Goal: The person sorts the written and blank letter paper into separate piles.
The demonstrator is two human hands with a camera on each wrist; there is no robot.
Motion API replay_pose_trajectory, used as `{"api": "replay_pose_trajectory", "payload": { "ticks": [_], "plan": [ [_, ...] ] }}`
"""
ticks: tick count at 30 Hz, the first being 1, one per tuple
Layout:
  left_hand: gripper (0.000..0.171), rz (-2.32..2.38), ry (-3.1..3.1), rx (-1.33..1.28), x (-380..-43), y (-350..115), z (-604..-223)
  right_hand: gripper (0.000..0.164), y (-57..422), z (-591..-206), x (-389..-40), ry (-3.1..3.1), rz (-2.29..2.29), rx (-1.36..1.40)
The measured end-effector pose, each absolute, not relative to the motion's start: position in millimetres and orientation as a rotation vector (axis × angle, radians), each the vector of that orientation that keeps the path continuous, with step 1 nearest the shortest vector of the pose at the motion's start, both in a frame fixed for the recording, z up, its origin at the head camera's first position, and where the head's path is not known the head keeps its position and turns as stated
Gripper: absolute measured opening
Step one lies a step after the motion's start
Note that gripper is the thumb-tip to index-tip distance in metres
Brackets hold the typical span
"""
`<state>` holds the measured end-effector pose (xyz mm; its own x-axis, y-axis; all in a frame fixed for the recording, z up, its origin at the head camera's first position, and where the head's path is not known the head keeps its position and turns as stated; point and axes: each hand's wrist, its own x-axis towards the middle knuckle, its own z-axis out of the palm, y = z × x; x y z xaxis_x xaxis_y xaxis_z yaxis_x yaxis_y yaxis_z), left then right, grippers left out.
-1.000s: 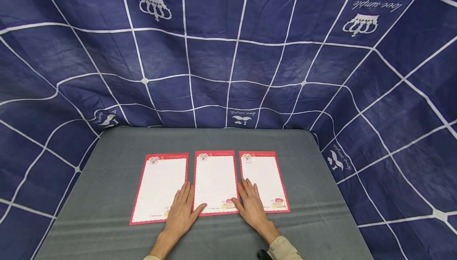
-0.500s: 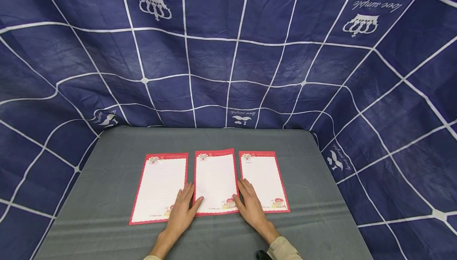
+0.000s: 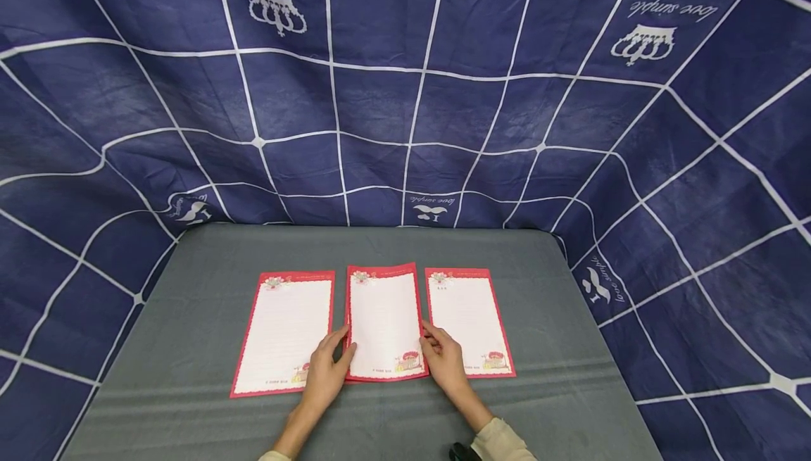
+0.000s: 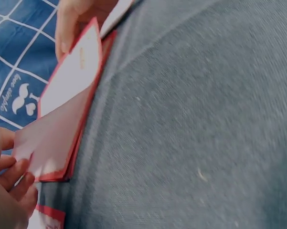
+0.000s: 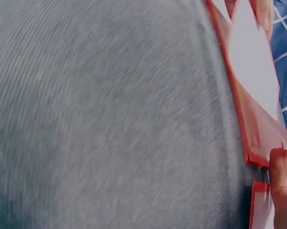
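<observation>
L hand & R hand pinching top sheet at ctr by its side edges.
Far L, a red-bordered L sheet is lying flat on the gray tablecloth, L hand partly covering its lower R part; L hand is pinching top sheet's L edge, thumb & fingers w/ only paper betw. them; top sheet is bowing, sides raised off the red-edged paper beneath; R hand is gripping its R edge likewise, fingers bent; far R, a red-bordered R sheet is lying flat; behind, a navy grid-print curtain is hanging.
</observation>
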<state>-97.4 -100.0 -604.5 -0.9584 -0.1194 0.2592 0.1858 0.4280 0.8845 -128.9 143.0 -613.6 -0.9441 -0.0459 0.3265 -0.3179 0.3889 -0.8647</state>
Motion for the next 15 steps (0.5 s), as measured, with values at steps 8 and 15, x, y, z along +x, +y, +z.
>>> {"api": "replay_pose_trajectory", "payload": {
  "ticks": [8,15],
  "plan": [
    [0.031,-1.967,-2.268,0.153,-97,-101,-596,0.03,137,-564,-119,-2.441,1.876,0.031],
    [0.033,-2.089,-2.184,0.286,-96,-105,-595,0.03,143,-594,-128,-2.375,1.961,-0.111]
  ]
}}
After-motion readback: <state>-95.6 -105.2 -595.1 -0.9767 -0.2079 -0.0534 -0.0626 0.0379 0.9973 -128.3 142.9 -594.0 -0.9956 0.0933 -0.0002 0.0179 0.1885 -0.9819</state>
